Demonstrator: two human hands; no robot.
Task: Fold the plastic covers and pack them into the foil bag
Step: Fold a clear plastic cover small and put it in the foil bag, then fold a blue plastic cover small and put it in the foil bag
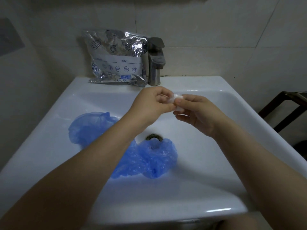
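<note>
Above the middle of a white sink, my left hand [152,102] and my right hand [197,113] pinch a small, whitish, tightly folded plastic cover [177,101] between their fingertips. Two crumpled blue plastic covers lie in the basin: one [89,127] at the left, partly behind my left forearm, and one [149,158] over the drain. A crinkled silver foil bag [116,58] with blue printed icons and a white label leans against the wall at the sink's back rim, left of the tap.
The white sink [216,171] fills most of the view, with its drain [154,137] partly under the nearer blue cover. A metal tap [156,62] stands at the back rim. A dark wooden frame [282,108] is at the right.
</note>
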